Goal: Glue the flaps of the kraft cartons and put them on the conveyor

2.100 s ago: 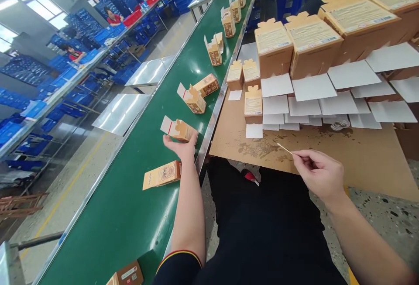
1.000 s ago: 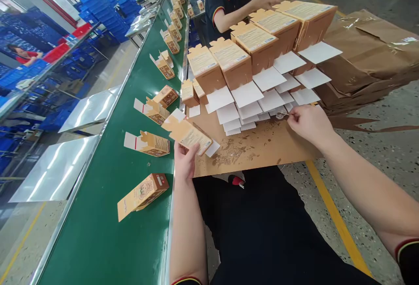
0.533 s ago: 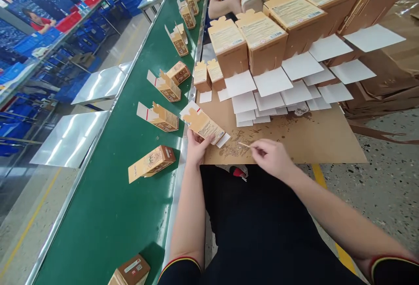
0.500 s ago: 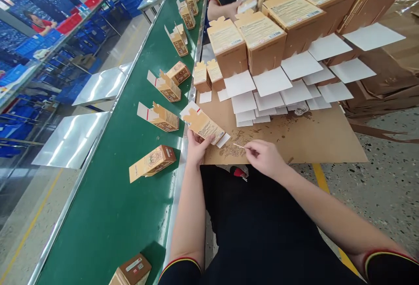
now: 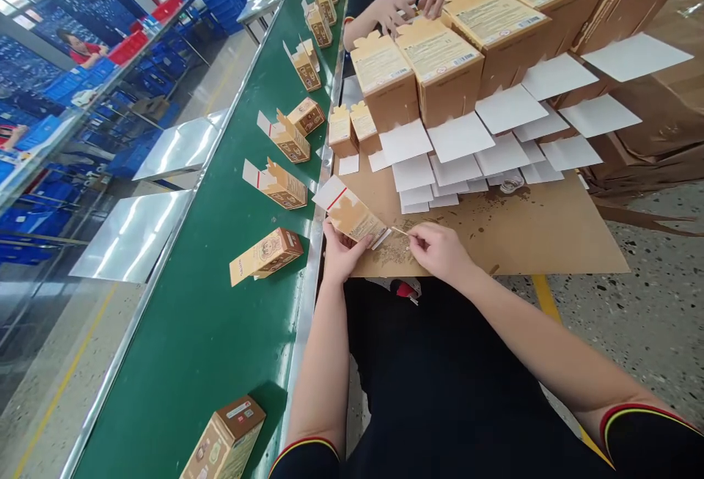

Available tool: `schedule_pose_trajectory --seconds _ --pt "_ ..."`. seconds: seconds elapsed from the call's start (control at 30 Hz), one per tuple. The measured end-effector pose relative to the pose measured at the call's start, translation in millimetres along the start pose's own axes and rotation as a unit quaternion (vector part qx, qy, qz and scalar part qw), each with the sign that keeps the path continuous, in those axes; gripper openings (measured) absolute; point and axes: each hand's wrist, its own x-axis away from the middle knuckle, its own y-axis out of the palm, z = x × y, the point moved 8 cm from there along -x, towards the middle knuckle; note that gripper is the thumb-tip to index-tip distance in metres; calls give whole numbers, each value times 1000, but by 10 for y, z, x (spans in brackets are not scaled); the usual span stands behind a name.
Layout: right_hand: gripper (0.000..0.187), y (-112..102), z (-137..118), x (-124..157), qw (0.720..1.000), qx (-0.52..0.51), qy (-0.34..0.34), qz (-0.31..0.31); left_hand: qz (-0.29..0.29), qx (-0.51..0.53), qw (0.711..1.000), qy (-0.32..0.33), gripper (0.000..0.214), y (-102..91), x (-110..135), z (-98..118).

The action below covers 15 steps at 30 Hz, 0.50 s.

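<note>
My left hand (image 5: 342,253) grips a small brown carton (image 5: 355,216) at its lower side, fingers under it and thumb near the bottom end. The carton lies tilted, with a white flap bearing a red stripe at its far left end. Between the thumb and fingers of my right hand (image 5: 440,250) is a thin pale stick (image 5: 400,231). Its tip points left, at the carton's near end; whether it touches cannot be made out. Both hands are over a brown cardboard sheet (image 5: 550,240) with dark smears.
A green conveyor belt (image 5: 181,362) on my left carries several cartons, such as one lying carton (image 5: 267,255). Stacked cartons (image 5: 448,68) with white flaps stand ahead on the right. Behind them are a co-worker's hands (image 5: 393,13). Metal plates (image 5: 132,233) lie beyond the belt.
The stick in my right hand has come up to the carton's near end. My left hand has turned the carton slightly. Behind the stack, the co-worker's hands have come together.
</note>
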Motion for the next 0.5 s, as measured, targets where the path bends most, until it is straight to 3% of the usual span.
schedule_pose_trajectory --seconds 0.17,0.5 --pt "20 -386 34 176 996 -18 4 83 2 -107 993 43 90 72 101 44" --pt "19 -677 11 478 993 -19 36 115 2 -185 980 73 79 94 97 19"
